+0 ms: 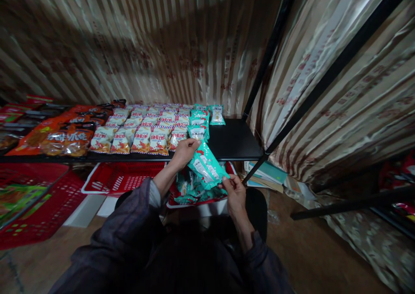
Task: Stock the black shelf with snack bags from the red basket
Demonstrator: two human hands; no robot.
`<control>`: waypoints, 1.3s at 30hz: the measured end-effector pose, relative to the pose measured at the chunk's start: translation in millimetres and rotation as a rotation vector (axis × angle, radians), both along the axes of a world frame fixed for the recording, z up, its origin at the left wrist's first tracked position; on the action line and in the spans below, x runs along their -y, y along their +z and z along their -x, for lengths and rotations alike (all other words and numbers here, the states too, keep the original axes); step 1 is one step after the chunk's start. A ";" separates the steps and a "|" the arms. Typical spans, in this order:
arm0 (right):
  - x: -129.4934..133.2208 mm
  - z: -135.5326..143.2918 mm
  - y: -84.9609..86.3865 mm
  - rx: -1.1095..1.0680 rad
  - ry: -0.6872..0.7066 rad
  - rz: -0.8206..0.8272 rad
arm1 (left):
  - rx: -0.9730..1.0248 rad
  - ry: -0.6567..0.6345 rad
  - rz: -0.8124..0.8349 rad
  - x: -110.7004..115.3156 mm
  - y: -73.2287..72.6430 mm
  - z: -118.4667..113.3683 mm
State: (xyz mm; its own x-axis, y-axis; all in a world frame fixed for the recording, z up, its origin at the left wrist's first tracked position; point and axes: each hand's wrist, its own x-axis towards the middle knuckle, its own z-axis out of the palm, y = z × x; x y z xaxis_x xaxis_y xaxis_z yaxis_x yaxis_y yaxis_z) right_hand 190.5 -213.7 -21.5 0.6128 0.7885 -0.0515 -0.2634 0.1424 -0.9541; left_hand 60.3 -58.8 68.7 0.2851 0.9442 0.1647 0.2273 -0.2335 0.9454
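Note:
A teal snack bag (209, 166) is stretched between my two hands, in front of the black shelf's edge and above a red basket (171, 199) of similar teal bags. My left hand (186, 152) pinches its upper left end, close to the row of teal bags (198, 132) on the shelf. At the lower right corner, my right hand (235, 192) grips the bag between thumb and fingers. The bag lies tilted, with its printed face partly toward me.
White-and-red snack bags (141, 138) stand in rows on the black shelf (240, 138), with orange bags (69, 134) further left. Below are a red basket (125, 173) and a larger red basket (61, 199). A black post (272, 43) rises at right before curtains (181, 47).

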 end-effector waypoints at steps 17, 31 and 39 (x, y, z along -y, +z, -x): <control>9.4 -16.8 11.2 0.625 -0.249 -0.162 | 0.302 -0.133 0.150 0.5 -13.2 -0.4; 11.6 -20.0 14.8 0.423 -0.225 -0.054 | 0.242 -0.134 0.178 -1.8 -15.5 -5.2; 4.5 -17.2 12.8 0.023 -0.221 -0.025 | 0.198 -0.214 0.299 -0.7 -12.9 3.1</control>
State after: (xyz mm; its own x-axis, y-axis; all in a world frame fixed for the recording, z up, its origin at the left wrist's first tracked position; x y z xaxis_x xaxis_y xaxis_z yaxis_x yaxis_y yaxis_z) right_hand 207.7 -218.2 -8.6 0.7720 0.6354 -0.0173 -0.2012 0.2184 -0.9549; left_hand 57.1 -58.2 55.8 0.4707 0.8815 -0.0365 0.0108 0.0356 0.9993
